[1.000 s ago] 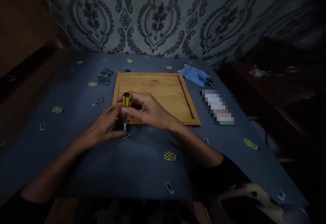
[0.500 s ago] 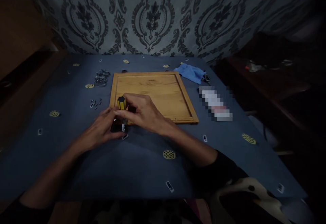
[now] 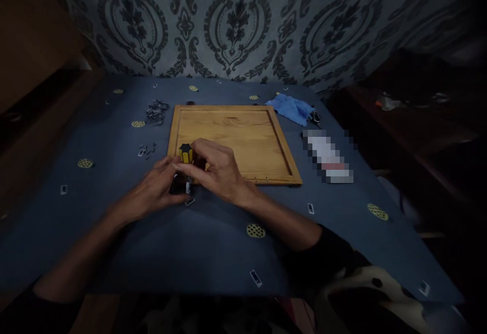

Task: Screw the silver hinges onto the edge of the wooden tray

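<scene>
My right hand [image 3: 218,172] is closed around the yellow-and-black handle of a screwdriver [image 3: 186,153], which stands upright over the near left corner of a framed wooden panel [image 3: 228,134]. Beside it, my left hand [image 3: 158,187] curls its fingers and thumb around a small shiny metal fitting [image 3: 187,187] at the panel's near edge. The fingers cover most of this fitting, and the screwdriver's tip is hidden. The panel lies flat, with a few small holes showing along its near rail.
Several small screws [image 3: 147,150] lie left of the panel, with a pile of metal fittings [image 3: 155,112] behind them. A blue cloth [image 3: 291,108] rests at the back right, a blurred-out pale packet [image 3: 327,156] nearer. A patterned blue cloth covers the table [image 3: 171,258].
The view has shifted slightly, so the table's things appear a little farther right. Both hands keep nearly the same hold at the panel's corner.
</scene>
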{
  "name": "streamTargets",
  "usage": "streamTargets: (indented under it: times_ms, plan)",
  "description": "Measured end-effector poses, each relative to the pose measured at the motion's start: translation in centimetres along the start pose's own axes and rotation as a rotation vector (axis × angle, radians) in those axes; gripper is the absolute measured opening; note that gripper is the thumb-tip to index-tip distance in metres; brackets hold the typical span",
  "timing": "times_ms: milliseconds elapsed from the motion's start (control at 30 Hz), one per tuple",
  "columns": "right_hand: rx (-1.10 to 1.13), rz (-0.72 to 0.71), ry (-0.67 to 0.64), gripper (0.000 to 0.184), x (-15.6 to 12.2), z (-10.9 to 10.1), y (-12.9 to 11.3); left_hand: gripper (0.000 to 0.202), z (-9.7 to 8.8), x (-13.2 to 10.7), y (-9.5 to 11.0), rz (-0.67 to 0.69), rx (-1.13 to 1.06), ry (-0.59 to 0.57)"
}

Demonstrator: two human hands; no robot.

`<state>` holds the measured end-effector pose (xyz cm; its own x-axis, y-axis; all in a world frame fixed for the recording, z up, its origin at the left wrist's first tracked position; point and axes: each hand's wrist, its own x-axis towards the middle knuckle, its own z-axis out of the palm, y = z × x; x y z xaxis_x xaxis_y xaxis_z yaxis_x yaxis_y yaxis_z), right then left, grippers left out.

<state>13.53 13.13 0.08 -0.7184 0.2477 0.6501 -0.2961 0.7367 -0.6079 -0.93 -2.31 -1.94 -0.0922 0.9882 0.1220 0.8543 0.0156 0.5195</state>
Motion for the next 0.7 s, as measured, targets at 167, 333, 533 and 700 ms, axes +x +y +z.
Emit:
streamTargets:
  times_ms: [167,333,533,700]
  plan:
    - [0.048,0.050,0.099,0.047,0.0,0.4,-0.3,0.041,-0.2,0.1,0.2,-0.041,-0.005,-0.028]
    - [0.107,0.177,0.232,0.044,0.2,-0.2,-1.1,0.056,-0.4,0.0,0.8,-0.103,-0.065,-0.032]
    - [0.104,0.174,0.118,0.041,0.5,-0.7,-0.9,0.056,-0.6,0.1,1.0,-0.088,-0.092,-0.051]
    - [0.083,0.118,0.111,0.045,0.5,-0.4,-0.4,0.051,-0.4,0.2,0.8,-0.073,-0.053,-0.033]
